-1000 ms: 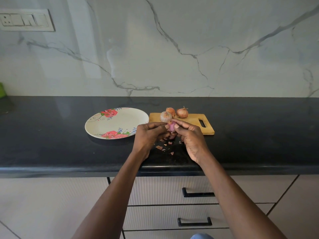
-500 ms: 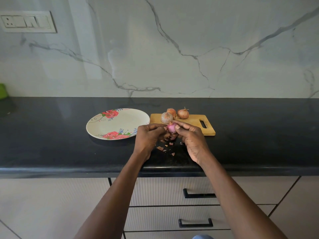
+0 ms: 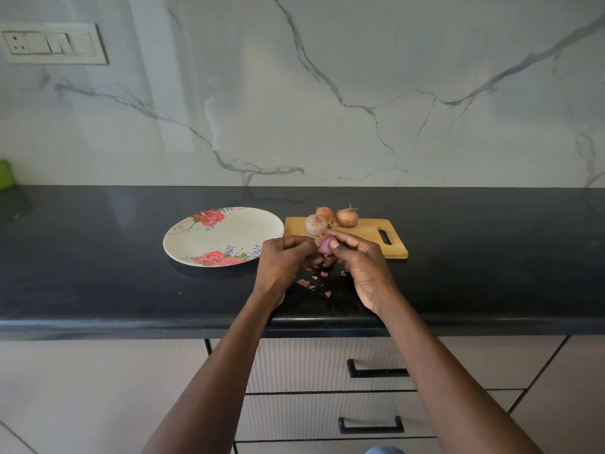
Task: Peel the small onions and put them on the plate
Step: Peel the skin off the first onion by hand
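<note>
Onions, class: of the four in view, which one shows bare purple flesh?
The onion held between both hands, in front of the cutting board; the other three wear papery brown skin.

Hidden and cropped parts
The small purple peeled onion (image 3: pixel 325 246) is mostly covered by fingers; a green object (image 3: pixel 5 174) is cut off at the frame's left edge.

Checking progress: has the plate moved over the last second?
No. The plate sits the same way left of the cutting board, nearly touching; only the camera shifted slightly.

Both forearms are bare (no sleeves, rings or watch showing) down to the hands (image 3: pixel 327 263).
</note>
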`<action>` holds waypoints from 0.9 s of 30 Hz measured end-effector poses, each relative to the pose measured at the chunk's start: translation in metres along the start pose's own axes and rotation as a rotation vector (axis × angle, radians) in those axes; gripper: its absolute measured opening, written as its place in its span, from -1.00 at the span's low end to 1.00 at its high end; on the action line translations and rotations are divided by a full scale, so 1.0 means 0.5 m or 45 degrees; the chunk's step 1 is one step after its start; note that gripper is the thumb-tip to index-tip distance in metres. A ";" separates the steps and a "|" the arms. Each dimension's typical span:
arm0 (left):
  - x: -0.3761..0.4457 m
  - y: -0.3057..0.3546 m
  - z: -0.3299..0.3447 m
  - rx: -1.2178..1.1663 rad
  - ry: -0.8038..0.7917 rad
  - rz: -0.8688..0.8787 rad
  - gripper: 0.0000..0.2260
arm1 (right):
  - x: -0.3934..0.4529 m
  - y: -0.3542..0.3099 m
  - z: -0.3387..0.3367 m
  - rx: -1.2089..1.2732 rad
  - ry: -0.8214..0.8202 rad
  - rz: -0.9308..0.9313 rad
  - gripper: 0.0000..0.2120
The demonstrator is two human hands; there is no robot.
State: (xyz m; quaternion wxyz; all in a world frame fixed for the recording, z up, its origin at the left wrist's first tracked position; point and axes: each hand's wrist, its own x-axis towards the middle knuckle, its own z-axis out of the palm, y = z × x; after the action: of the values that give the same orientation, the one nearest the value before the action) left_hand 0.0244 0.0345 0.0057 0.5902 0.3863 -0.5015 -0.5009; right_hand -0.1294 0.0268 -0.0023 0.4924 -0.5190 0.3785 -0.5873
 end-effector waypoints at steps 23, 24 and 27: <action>0.003 0.004 0.001 -0.196 0.039 -0.161 -0.94 | -0.002 0.000 0.001 -0.097 0.007 0.001 -0.75; 0.003 0.003 0.000 -0.192 0.030 -0.156 -0.94 | -0.003 -0.001 0.001 -0.100 0.008 0.005 -0.76; 0.005 0.000 -0.001 -0.189 0.046 -0.150 -0.94 | -0.001 0.000 0.000 -0.093 0.025 0.011 -0.79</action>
State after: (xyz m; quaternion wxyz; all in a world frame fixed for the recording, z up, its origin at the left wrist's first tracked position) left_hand 0.0249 0.0319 0.0060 0.5957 0.3795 -0.4286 -0.5634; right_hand -0.1292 0.0271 -0.0024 0.4719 -0.5293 0.4068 -0.5760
